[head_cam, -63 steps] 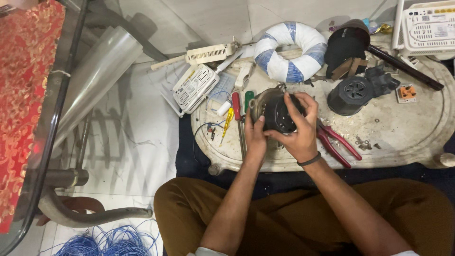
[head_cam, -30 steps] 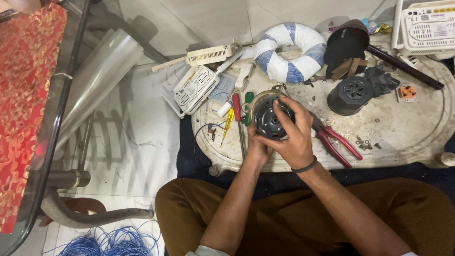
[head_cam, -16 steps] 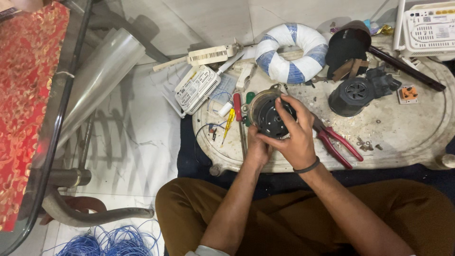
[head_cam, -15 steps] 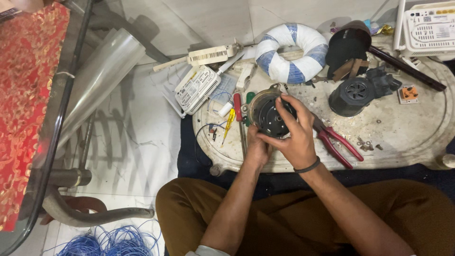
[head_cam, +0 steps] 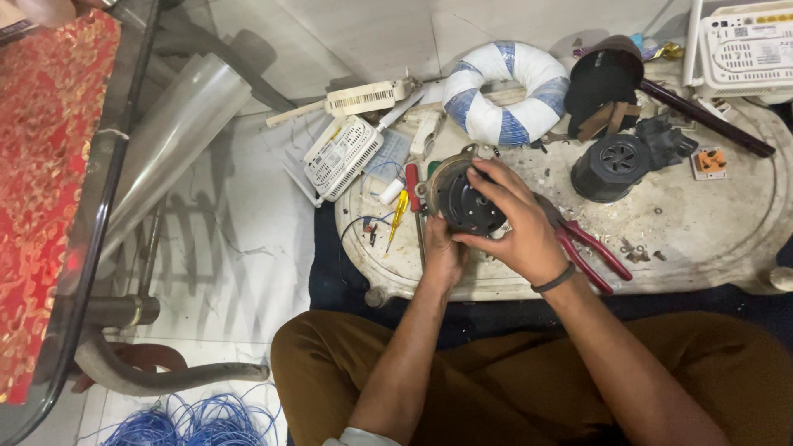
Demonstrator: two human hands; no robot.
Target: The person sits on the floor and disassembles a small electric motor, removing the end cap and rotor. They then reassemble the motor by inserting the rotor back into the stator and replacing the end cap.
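Both hands clamp the round dark motor (head_cam: 467, 198), held just above the low stone desk (head_cam: 702, 223): the left hand (head_cam: 442, 252) cups it from below, and the right hand (head_cam: 516, 223) wraps its grip over the top and right side. Red-handled pliers (head_cam: 591, 252) lie just beside the right wrist. A yellow screwdriver (head_cam: 397, 216) rests left of the motor, and a blue-and-white ring (head_cam: 505, 92) sits behind it.

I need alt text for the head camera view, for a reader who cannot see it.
A seated person holds a round dark motor part in both hands, left hand beneath it and right hand over it, above a low, dusty white table. Red-handled pliers, a blue-and-white ring and a white router lie nearby.
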